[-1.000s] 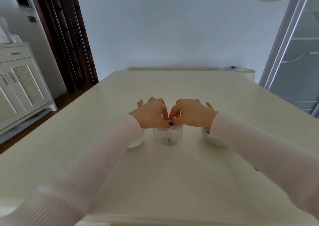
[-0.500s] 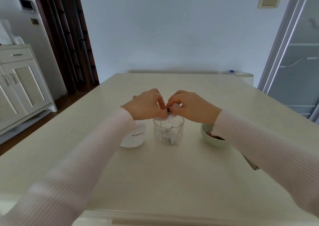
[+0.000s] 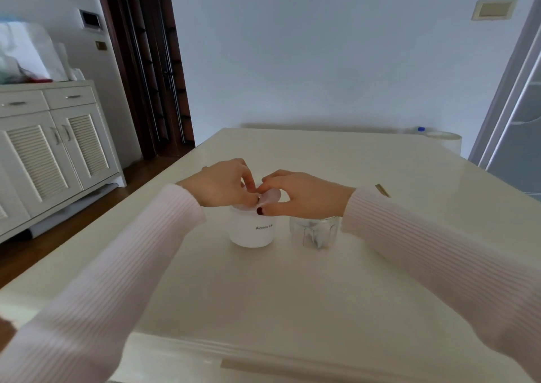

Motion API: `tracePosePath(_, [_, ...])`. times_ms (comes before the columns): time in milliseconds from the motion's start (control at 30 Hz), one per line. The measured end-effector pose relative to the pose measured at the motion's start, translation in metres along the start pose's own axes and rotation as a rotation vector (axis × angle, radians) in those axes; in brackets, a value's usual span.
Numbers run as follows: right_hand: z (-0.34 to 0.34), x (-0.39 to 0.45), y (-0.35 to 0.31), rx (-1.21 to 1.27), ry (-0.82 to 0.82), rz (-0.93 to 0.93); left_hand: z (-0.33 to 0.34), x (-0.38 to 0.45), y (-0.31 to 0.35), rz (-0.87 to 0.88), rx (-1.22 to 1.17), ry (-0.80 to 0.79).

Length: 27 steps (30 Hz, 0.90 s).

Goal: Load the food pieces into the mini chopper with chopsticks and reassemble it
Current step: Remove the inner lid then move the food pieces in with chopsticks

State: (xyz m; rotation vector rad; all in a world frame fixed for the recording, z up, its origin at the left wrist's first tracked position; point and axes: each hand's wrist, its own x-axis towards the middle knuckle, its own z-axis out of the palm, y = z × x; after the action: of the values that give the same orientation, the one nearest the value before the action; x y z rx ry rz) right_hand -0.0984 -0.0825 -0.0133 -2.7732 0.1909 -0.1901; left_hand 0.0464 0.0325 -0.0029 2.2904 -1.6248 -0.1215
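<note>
Chopper bowl [image 3: 314,232], clear and now uncovered, stands on the table [image 3: 292,295] beside the white motor unit [image 3: 252,230]. Its translucent inner lid [image 3: 270,197] has been lifted off and is pinched over that unit by left hand [image 3: 224,185] and right hand [image 3: 301,195], so loading appears possible next.

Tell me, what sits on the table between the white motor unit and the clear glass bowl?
Nothing: the head view shows bare table between the white motor unit and the clear bowl.
</note>
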Motion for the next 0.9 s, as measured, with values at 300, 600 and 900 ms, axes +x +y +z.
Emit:
tracePosePath(300, [0.012,0.009,-0.008,0.005,-0.064,0.008,0.006,-0.001,-0.022,-0.060,-0.070,-0.064])
tracePosePath(600, [0.013,0.006,-0.006,-0.025,-0.068,0.039,0.011,0.002,-0.027,-0.034,-0.112,-0.067])
tracePosePath(900, [0.002,-0.004,0.000,-0.024,0.006,0.049,0.006,0.003,-0.011,0.008,-0.136,0.036])
